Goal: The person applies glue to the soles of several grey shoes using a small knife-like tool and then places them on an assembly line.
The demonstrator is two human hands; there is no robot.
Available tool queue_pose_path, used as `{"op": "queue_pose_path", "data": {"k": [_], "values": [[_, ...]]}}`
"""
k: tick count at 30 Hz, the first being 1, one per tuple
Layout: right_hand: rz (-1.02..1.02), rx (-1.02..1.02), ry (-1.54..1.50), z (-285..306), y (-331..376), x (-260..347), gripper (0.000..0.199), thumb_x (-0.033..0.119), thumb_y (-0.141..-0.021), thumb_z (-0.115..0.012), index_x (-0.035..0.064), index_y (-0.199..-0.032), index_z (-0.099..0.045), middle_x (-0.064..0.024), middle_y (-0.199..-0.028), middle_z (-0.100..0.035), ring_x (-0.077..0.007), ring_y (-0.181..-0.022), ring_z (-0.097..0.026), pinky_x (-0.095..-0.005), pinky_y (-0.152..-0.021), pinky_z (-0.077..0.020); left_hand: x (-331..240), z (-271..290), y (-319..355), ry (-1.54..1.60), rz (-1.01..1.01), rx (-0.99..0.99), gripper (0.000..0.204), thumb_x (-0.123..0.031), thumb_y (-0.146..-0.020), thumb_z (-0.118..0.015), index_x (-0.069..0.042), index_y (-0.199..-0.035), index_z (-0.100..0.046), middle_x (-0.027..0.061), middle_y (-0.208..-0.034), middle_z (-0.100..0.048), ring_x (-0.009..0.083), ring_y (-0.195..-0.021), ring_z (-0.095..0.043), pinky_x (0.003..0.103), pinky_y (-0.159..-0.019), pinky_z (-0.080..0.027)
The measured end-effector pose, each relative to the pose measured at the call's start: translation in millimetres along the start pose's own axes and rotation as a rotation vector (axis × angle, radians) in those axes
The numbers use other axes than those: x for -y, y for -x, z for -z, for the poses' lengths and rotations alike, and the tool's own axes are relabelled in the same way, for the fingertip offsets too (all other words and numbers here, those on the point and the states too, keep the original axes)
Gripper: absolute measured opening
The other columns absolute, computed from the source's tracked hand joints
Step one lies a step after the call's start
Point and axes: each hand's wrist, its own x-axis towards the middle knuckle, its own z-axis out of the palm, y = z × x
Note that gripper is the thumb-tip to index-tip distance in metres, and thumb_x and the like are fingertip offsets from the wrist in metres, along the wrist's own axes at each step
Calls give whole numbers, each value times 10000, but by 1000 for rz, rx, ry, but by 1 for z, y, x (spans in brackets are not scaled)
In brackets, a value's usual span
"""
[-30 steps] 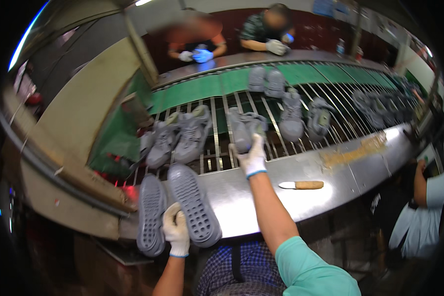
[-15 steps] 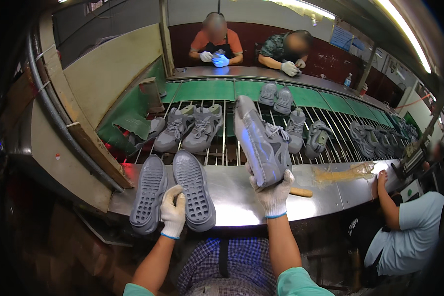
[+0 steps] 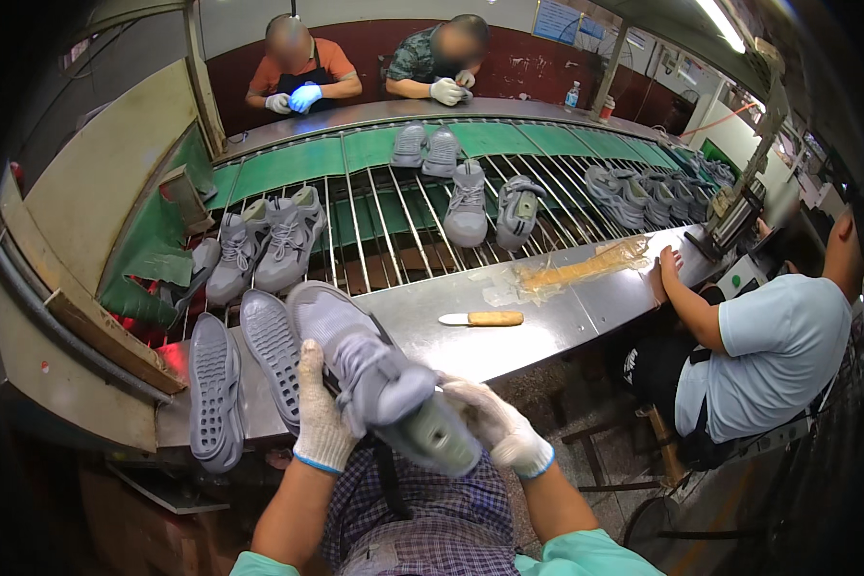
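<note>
A grey lace-up sneaker (image 3: 331, 331) hangs in front of me, tilted, toe toward the bench and heel toward me. A pale green piece with a hole (image 3: 439, 436), which looks like a shoe last, fills its opening. My left hand (image 3: 324, 413), in a white knit glove, grips the shoe's left side with the thumb up along it. My right hand (image 3: 497, 422), gloved too, curls at the heel end; its fingertips are partly hidden by the shoe. Two grey soles lie at the bench's left: one outer sole (image 3: 216, 389), and another sole (image 3: 271, 350) partly covered by the shoe.
A wooden-handled knife (image 3: 482, 319) lies on the metal bench (image 3: 408, 331). Beyond, a rod conveyor (image 3: 360, 230) carries several grey sneakers (image 3: 466, 206). Two people work across it; another person (image 3: 773, 326) sits at right. A wooden partition (image 3: 86, 317) stands at left.
The view has swung right. The shoe has come down and toward me, turning from sole-side to laces up. My left hand has left the sole and taken hold of the shoe; my right has shifted to its heel.
</note>
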Motion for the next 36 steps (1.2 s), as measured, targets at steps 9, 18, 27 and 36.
{"op": "queue_pose_path", "data": {"k": [9, 18, 27, 36], "values": [[-585, -484, -560, -3, 80, -98, 1015, 865, -1000, -333, 78, -1637, -397, -198, -1565, -519, -358, -1396, -561, -537, -1160, -507, 30, -19, 36, -1171, -35, 287, 895, -404, -973, -770, 41, -1622, -343, 247, -1590, -481, 352, -1395, -560, 477, -1189, -455], [-593, -583, -644, 12, 90, -150, 878, 716, -1064, -479, -13, -1552, -465, -202, -1470, -598, -338, -1272, -647, -485, -1064, -580, -172, 85, -118, -2143, -859, -591, 887, -407, -916, -759, -7, -1610, -379, 298, -1586, -463, 476, -1413, -516, 507, -1197, -435], [-574, -459, -1086, 1, 79, -119, 1009, 866, -981, -420, 5, -1490, -548, -287, -1275, -668, -435, -1085, -695, -597, -934, -608, -157, 47, -128, -1057, -261, -47, 546, -189, -990, -743, 81, -1442, -599, 149, -1265, -734, 203, -1063, -719, 336, -1007, -573], [-611, -553, -863, -15, 64, -83, 1083, 933, -940, -324, 29, -1491, -549, -267, -1279, -663, -424, -1111, -668, -557, -978, -569, -29, -12, -3, -1036, -187, 527, 732, -160, -1029, -740, 2, -1645, -379, 188, -1496, -622, 267, -1386, -589, 410, -1215, -445]]}}
